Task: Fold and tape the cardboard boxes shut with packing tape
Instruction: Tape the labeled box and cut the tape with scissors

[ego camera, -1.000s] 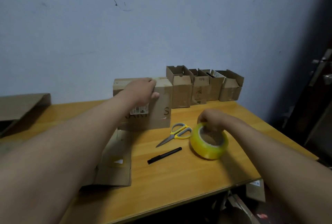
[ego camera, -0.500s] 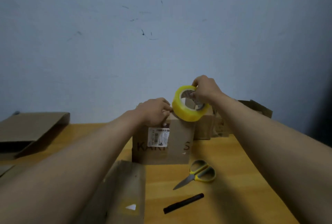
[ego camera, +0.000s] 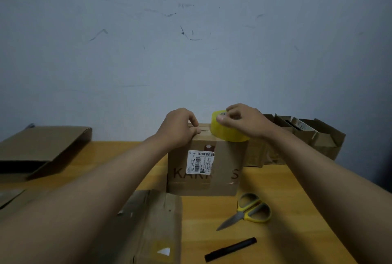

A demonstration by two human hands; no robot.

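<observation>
Far left, on the wooden table: one flattened cardboard sheet, lying near the wall.

Near edge, left of centre: a second flat cardboard piece, partly under the left forearm, with a small white triangle mark.

Centre: one closed cardboard box, upright on the table, brown lettering on its front and a white barcode label stuck across it. Top flaps are folded down.

Left hand: on the box's top front-left edge, fingers curled over the flaps and pressing them down against the box.

Tape roll: yellow, resting on the box's top right part, beside the left hand.

Right hand: on top of the roll, fingers and thumb curled about it, grasping it.

Right of the box, in front: yellow-handled scissors, blades pointing left; nearer still, a black marker, lying flat.

Far right, against the wall: a row of small open boxes, flaps up, behind the right forearm.
</observation>
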